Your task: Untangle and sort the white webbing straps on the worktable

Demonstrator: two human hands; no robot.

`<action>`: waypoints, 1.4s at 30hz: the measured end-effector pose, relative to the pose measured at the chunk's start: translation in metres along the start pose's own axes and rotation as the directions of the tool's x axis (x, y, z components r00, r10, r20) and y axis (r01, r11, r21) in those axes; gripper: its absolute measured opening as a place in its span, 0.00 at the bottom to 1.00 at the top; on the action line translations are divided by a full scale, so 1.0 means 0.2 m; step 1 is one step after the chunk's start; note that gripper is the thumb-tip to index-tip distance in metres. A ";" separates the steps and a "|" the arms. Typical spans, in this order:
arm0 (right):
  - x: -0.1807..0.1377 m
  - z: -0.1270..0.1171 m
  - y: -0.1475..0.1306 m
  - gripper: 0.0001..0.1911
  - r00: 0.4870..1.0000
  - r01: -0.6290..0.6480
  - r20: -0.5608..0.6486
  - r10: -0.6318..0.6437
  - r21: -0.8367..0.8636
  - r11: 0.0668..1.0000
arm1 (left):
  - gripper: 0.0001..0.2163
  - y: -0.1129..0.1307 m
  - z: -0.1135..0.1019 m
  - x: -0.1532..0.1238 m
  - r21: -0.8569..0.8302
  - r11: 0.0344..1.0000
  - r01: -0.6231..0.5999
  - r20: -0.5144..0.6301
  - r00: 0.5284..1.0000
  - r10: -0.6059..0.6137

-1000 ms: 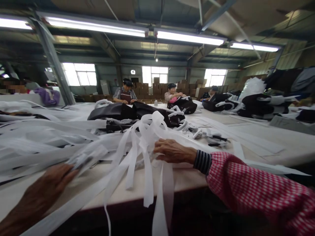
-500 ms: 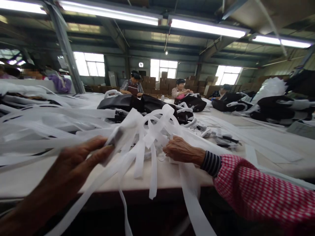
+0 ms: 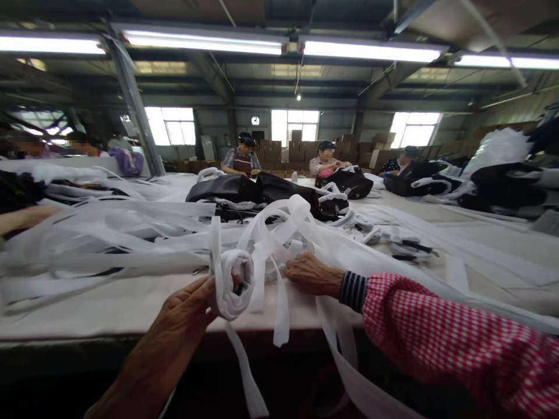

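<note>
My left hand [image 3: 192, 305] grips a bunched roll of white fabric strips [image 3: 233, 282] at the near edge of the table [image 3: 113, 305]. More white strips loop upward [image 3: 279, 224] behind it and hang over the table's front edge. My right hand [image 3: 310, 273], in a red-checked sleeve with a striped cuff, rests palm down on the strips just to the right of the bunch.
Long white strips [image 3: 100, 233] cover the left of the table. Black bags with white straps [image 3: 253, 189] lie mid-table and at far right [image 3: 493, 186]. Three people [image 3: 242, 157] sit at the far end before stacked cardboard boxes. Another person's arm [image 3: 21, 218] shows at left.
My left hand has swept in from the far left to the middle, gathering the white strips into a rolled bunch. My right hand has stayed pressed on the strips.
</note>
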State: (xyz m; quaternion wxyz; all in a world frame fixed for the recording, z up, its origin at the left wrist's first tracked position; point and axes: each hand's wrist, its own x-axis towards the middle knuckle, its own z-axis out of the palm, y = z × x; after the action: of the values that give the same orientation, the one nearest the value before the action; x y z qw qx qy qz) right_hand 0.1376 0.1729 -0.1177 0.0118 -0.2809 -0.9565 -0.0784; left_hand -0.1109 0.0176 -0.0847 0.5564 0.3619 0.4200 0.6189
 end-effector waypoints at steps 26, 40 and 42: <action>0.36 -0.34 -0.51 0.11 0.785 0.375 -0.613 0.093 0.589 0.716 | 0.11 -0.04 -0.15 0.02 -0.358 0.933 0.027 -0.030 0.999 -0.040; 0.45 -0.23 -0.55 0.07 0.825 0.313 -0.528 0.201 0.723 0.616 | 0.15 -0.06 -0.28 -0.02 -0.397 0.917 -0.039 -0.024 0.999 0.032; 0.45 -0.25 -0.56 0.06 0.849 0.274 -0.487 0.203 0.736 0.619 | 0.14 -0.04 -0.28 -0.01 -0.357 0.931 -0.073 -0.048 0.997 0.060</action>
State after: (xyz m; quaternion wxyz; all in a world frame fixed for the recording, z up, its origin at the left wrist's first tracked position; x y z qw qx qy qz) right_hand 0.0004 0.1207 -0.0777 0.3926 -0.1942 -0.8567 0.2726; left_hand -0.1593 0.0089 -0.1133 0.5840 0.2575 0.2976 0.7100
